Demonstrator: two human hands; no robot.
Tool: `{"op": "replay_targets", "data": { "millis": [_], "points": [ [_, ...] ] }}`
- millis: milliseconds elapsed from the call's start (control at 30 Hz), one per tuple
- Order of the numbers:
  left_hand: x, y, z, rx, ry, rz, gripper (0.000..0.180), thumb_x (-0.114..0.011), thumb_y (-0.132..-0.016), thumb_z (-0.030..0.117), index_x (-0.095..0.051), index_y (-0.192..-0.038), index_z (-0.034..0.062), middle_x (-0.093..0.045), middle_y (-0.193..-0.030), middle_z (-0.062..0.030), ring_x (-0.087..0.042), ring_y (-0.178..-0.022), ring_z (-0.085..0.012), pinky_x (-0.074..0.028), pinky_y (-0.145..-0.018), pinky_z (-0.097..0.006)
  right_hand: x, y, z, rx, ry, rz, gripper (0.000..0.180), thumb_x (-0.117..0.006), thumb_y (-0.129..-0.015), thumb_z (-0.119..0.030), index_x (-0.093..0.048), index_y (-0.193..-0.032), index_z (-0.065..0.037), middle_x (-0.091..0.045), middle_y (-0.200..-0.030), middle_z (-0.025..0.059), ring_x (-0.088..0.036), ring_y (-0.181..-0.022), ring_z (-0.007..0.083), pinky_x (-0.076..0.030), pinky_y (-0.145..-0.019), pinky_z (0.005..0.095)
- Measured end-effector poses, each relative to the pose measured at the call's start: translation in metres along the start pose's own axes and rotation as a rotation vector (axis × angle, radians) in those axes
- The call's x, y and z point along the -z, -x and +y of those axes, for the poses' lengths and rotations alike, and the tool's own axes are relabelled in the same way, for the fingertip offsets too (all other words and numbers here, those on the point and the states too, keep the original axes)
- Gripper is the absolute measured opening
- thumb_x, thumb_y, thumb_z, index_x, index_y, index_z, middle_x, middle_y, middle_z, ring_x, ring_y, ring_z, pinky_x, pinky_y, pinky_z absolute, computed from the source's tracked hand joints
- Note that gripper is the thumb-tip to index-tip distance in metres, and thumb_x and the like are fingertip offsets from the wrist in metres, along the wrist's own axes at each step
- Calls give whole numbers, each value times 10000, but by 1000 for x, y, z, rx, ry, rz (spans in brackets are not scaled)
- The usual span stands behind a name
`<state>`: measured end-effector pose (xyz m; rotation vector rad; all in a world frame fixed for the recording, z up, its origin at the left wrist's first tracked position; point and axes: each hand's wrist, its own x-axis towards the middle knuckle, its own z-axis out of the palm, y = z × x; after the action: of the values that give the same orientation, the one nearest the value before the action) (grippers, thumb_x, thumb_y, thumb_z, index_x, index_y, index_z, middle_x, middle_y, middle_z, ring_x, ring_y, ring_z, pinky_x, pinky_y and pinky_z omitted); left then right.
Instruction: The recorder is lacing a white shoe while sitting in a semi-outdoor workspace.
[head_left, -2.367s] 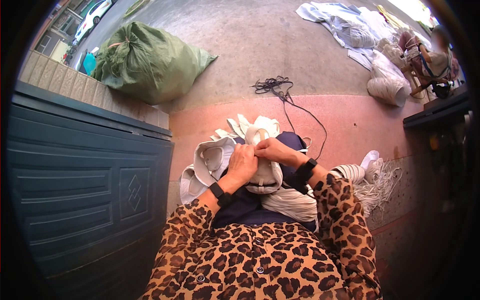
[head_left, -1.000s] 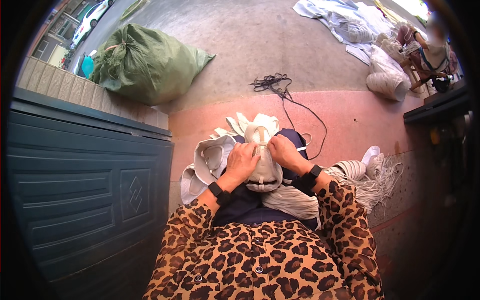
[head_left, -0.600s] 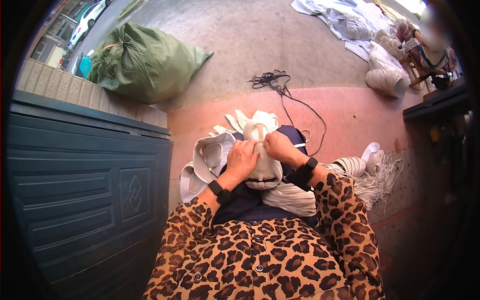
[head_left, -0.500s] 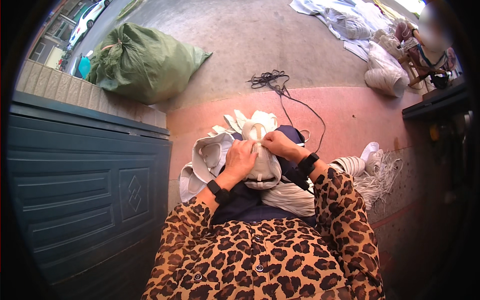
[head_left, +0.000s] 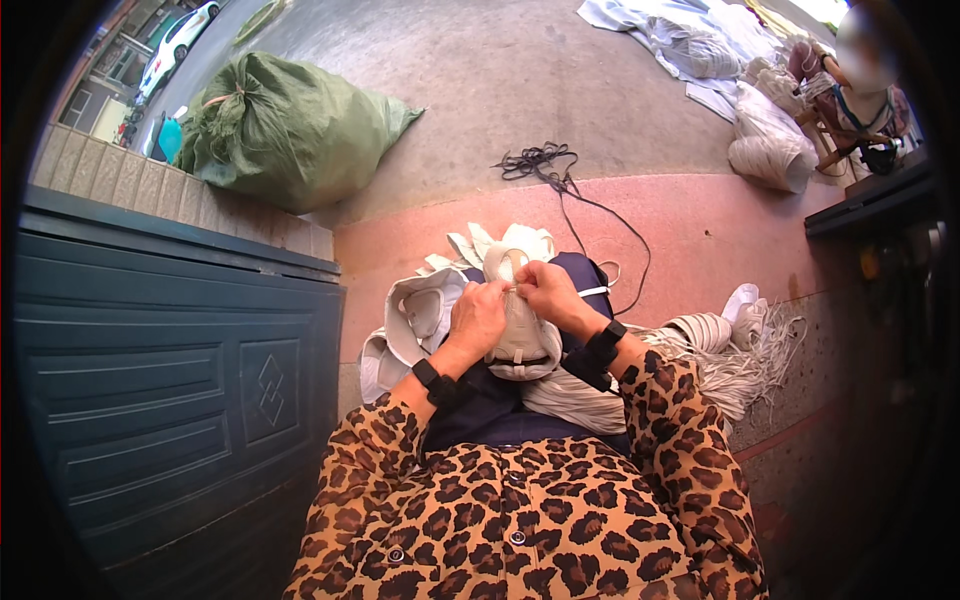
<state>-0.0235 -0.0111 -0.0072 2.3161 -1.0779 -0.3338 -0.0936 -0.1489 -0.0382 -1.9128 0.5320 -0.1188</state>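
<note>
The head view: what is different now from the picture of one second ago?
The right hand has moved left, its fingertips now close to those of the left hand over the pale fabric piece. The left hand stays there; the green sack and black cord lie as before.

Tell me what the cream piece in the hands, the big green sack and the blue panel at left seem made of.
Cream piece: probably matte fabric, perhaps canvas; it looks soft and shows seams.
Green sack: likely woven plastic, judging by its slight sheen and crisp folds.
Blue panel: painted metal or wood, I can't tell which; the moulded surface looks smooth, with a low sheen.
</note>
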Motion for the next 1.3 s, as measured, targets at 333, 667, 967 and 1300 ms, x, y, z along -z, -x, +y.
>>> {"op": "replay_targets", "data": {
  "millis": [333, 667, 967, 1300],
  "points": [
    [11, -27, 10, -22, -216, -238, 142, -606, -756, 182, -626, -808, 52, -606, -760, -162, -561, -798, -332, -461, -664, -417, 6, 5, 1, -22, 9, 1, 222, -480, -794, -91, -513, -997, -8, -593, -823, 224, -574, -832, 366, -441, -733, 413],
    [74, -46, -49, -322, -646, 236, 50, -554, -652, 106, -584, -685, 83, -570, -693, -128, -563, -697, -294, -449, -548, -403, 66, 37, -6, -19, 125, -17, 327, -652, -760, -201, -545, -998, -4, -605, -755, 105, -587, -648, 219, -473, -583, 324],
    [533, 114, -143, 689, -1057, 985, 189, -455, -777, 186, -572, -812, 42, -589, -915, -191, -566, -808, -397, -471, -702, -446, 284, 169, 22, -234, -885, 517, 200, -557, -849, -103, -522, -1038, -49, -354, -558, -71, -324, -427, 20, -255, -363, 176],
    [642, 316, -268, 1048, -717, 1293, 253, -402, -903, 192, -495, -964, -36, -604, -898, -192, -598, -782, -312, -507, -662, -375, 474, 321, 115, 605, -1721, 945, 198, -440, -906, -43, -480, -1079, 45, -493, -729, 68, -467, -666, 150, -437, -660, 263]
  ]
}}
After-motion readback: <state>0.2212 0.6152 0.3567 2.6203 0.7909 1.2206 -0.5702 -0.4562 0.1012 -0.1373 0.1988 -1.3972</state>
